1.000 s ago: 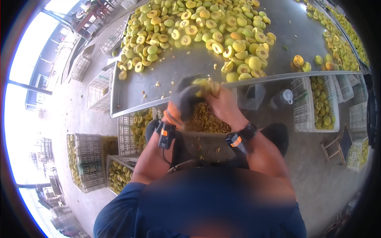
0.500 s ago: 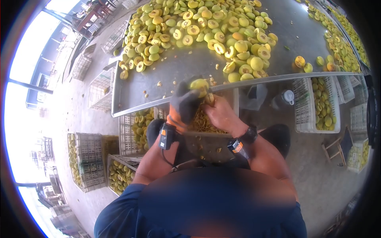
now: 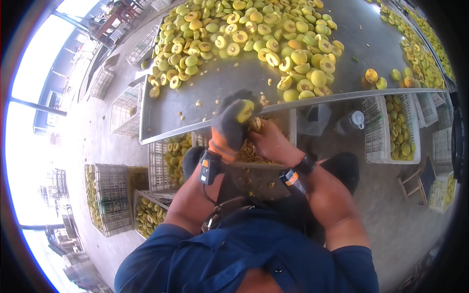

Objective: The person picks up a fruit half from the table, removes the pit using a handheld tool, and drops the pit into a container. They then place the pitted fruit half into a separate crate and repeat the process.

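Note:
My left hand (image 3: pixel 231 119) wears a dark grey and orange glove and is closed around a yellow-green stone fruit (image 3: pixel 245 111) at the table's front edge. Just to its right, my bare right hand (image 3: pixel 268 140) has its fingers curled on a small brownish thing that I cannot make out. Beneath both hands is a crate (image 3: pixel 292 132) with brown scraps, partly hidden by them. Ahead, a large heap of halved stone fruit (image 3: pixel 239 36) lies cut and whole sides up on the metal table (image 3: pixel 205 88).
Small pits are scattered near the table's raised metal rim (image 3: pixel 322 99). Fruit-filled crates stand at right (image 3: pixel 369 132) and left (image 3: pixel 113 195). A clear jug with a white lid (image 3: pixel 357 119) and a small wooden stool (image 3: pixel 413 183) are on the right.
My left hand has turned, so the fruit sits lower and deeper in the glove. My right hand has shifted slightly down, its fingers drawn closer around the brownish thing.

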`<state>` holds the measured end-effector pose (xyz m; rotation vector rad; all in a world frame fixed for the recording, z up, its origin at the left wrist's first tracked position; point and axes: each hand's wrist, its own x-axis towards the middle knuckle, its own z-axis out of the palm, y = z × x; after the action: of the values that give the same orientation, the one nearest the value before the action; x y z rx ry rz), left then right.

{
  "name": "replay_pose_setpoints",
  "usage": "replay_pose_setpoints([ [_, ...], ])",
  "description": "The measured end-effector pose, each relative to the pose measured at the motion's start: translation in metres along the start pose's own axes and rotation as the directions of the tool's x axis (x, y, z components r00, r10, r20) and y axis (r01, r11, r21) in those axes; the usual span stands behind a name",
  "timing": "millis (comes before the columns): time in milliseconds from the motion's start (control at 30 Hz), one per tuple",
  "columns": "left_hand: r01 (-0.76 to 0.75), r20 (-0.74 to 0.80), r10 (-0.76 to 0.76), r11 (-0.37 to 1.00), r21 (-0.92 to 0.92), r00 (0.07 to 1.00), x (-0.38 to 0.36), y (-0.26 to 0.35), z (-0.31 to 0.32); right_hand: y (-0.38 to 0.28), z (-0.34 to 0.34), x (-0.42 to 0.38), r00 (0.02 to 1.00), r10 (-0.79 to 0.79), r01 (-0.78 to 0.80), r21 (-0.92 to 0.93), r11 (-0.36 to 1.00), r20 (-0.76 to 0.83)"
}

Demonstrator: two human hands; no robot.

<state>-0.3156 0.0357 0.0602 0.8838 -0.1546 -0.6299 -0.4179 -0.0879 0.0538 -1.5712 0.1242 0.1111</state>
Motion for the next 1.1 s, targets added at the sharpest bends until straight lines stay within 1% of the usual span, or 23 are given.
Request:
replay_pose_setpoints([
  [33,0.004,0.042,-0.004,1.000,-0.010,0.999,0.000,0.001,-0.001,0.006,-0.006,0.003,0.996,-0.064,0.071,-0.130,0.989,0.056],
  [100,0.015,0.098,-0.020,0.999,0.050,0.995,0.000,0.003,-0.004,0.026,-0.002,0.013,0.952,-0.304,0.283,-0.282,0.917,-0.035],
  [133,0.017,0.125,-0.027,0.997,0.080,0.992,0.000,0.004,-0.006,0.038,0.011,0.022,0.861,-0.476,0.402,-0.333,0.853,-0.179],
  [200,-0.061,0.135,0.036,0.981,0.186,0.990,0.001,-0.001,-0.007,0.048,0.015,0.028,0.687,-0.695,0.570,-0.436,0.696,-0.211],
  [233,-0.100,0.145,0.067,0.966,0.239,0.987,0.003,-0.002,-0.005,0.048,0.007,0.031,0.644,-0.756,0.637,-0.466,0.614,-0.116],
  [267,-0.071,0.137,0.043,0.975,0.210,0.990,0.002,-0.001,-0.006,0.049,0.003,0.028,0.771,-0.630,0.569,-0.341,0.748,-0.094],
  [300,-0.038,0.130,0.014,0.982,0.183,0.991,-0.004,0.003,-0.001,0.044,0.000,0.024,0.873,-0.483,0.458,-0.227,0.860,-0.068],
  [333,-0.006,0.125,-0.014,0.988,0.155,0.992,-0.006,0.007,0.001,0.020,-0.003,0.012,0.996,-0.084,0.084,0.042,0.996,0.005],
  [367,-0.069,0.173,0.026,0.966,0.248,0.985,-0.004,0.007,-0.001,0.002,-0.006,0.004,0.938,0.295,-0.335,0.254,0.907,0.182],
  [433,-0.210,0.269,0.102,0.885,0.414,0.958,-0.001,0.008,-0.004,-0.009,-0.007,0.000,0.969,0.218,-0.233,0.137,0.963,0.116],
  [467,-0.282,0.263,0.161,0.802,0.527,0.951,-0.001,0.009,-0.003,-0.012,-0.008,0.000,0.982,0.171,-0.178,0.077,0.981,0.084],
  [500,-0.339,0.265,0.217,0.699,0.629,0.940,-0.002,0.010,0.002,-0.002,-0.005,0.005,0.999,0.032,-0.033,-0.049,0.998,-0.030],
  [533,-0.381,0.276,0.264,0.575,0.724,0.924,0.001,0.005,-0.005,0.017,0.002,0.010,0.985,-0.118,0.093,-0.187,0.978,-0.124],
  [567,-0.405,0.287,0.311,0.436,0.804,0.906,0.005,0.000,-0.012,0.034,0.008,0.013,0.943,-0.273,0.200,-0.331,0.922,-0.193],
  [600,-0.414,0.310,0.351,0.276,0.867,0.883,0.015,-0.001,-0.017,0.038,0.012,0.012,0.934,-0.306,0.234,-0.336,0.912,-0.181],
  [667,-0.387,0.336,0.420,0.039,0.921,0.843,0.018,-0.008,-0.024,0.041,0.017,0.014,0.911,-0.381,0.310,-0.348,0.885,-0.158],
  [767,-0.337,0.327,0.476,-0.069,0.939,0.817,0.015,-0.010,-0.013,0.018,0.003,0.004,0.971,-0.237,0.236,-0.252,0.938,0.028],
  [867,-0.270,0.125,0.404,0.323,0.907,0.906,0.018,-0.015,-0.019,0.029,0.011,0.005,0.942,-0.335,0.324,-0.205,0.923,-0.016],
  [900,-0.356,0.256,0.431,0.168,0.919,0.865,0.020,-0.014,-0.022,0.020,0.007,0.003,0.986,-0.159,0.162,-0.084,0.983,0.045],
  [933,-0.431,0.384,0.435,0.009,0.902,0.814,0.023,-0.012,-0.026,0.003,0.001,-0.003,0.992,0.015,-0.018,0.026,0.999,0.127],
  [967,-0.492,0.506,0.416,-0.148,0.858,0.756,0.022,-0.011,-0.031,-0.007,-0.001,-0.009,0.958,0.178,-0.209,0.120,0.971,0.226],
  [1033,-0.563,0.519,0.361,0.020,0.826,0.775,0.020,-0.005,-0.032,-0.012,-0.002,-0.013,0.939,0.193,-0.256,0.200,0.946,0.286],
  [1100,-0.607,0.552,0.321,0.097,0.789,0.770,0.019,-0.004,-0.036,-0.008,0.003,-0.017,0.933,0.181,-0.263,0.249,0.932,0.310],
])
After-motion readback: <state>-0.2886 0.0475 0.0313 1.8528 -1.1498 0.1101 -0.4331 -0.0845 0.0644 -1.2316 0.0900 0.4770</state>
